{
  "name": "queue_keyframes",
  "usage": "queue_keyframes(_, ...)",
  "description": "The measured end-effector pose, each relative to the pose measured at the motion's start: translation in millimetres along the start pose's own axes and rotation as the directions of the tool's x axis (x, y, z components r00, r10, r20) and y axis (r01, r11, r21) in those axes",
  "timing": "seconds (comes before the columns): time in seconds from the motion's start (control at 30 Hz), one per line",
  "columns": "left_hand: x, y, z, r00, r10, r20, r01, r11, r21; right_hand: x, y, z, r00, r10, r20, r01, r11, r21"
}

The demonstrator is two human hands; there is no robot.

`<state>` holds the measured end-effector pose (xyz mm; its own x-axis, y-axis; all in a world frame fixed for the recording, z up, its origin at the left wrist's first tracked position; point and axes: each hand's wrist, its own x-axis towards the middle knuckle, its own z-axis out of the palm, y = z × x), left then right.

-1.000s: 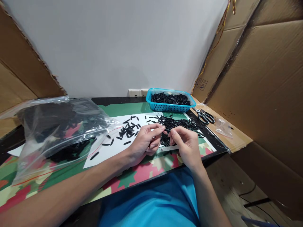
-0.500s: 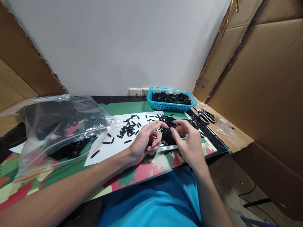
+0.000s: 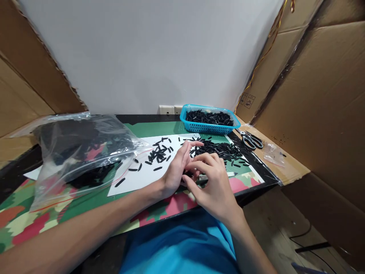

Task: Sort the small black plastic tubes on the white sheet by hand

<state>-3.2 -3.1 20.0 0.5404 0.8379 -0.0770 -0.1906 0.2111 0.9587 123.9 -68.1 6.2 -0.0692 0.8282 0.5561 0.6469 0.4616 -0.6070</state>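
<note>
Blue basket (image 3: 210,128) holds many small black pieces (image 3: 209,117).

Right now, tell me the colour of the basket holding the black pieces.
The basket is bright blue, seen best in the head view.

The right hand (image 3: 215,179) has moved across, its fingers now overlapping the left hand (image 3: 177,167).
</note>
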Motion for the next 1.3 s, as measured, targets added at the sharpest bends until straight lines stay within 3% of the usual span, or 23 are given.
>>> queue_keyframes(0.2, -0.9, -2.0, 0.2, 0.999, -0.037, 0.033, 0.038, 0.999, -0.021, 0.3, 3.7, -1.4, 1.000, 0.028, 0.014, -0.029, 0.999, 0.022)
queue_keyframes(0.43, 3.9, -2.1, -2.0, 0.993, -0.116, 0.027, 0.115, 0.993, 0.013, 1.3, 9.0, 4.8, 0.998, 0.047, 0.045, -0.054, 0.982, 0.182)
queue_keyframes(0.57, 6.0, -1.7, -4.8, 0.993, -0.110, 0.042, 0.108, 0.993, 0.048, 3.2, 13.8, -1.9, 0.994, 0.079, -0.073, -0.052, 0.946, 0.319)
queue_keyframes(0.67, 6.9, -3.2, -7.3, 0.996, -0.074, 0.045, 0.069, 0.993, 0.091, 5.7, 22.0, -10.2, 0.963, 0.179, -0.203, -0.086, 0.913, 0.400)
queue_keyframes(0.73, 6.5, -4.0, -8.3, 0.995, -0.060, 0.078, 0.052, 0.994, 0.099, 7.2, 28.9, -14.1, 0.944, 0.237, -0.229, -0.114, 0.888, 0.446)
queue_keyframes(0.9, 4.7, -3.9, -9.1, 0.987, -0.060, 0.146, 0.047, 0.995, 0.090, 8.9, 41.1, -13.4, 0.928, 0.313, -0.202, -0.170, 0.839, 0.518)
queue_keyframes(1.3, 7.8, -5.1, -8.7, 0.992, 0.000, 0.126, -0.010, 0.997, 0.077, 11.9, 44.8, -12.4, 0.939, 0.327, -0.110, -0.197, 0.771, 0.605)
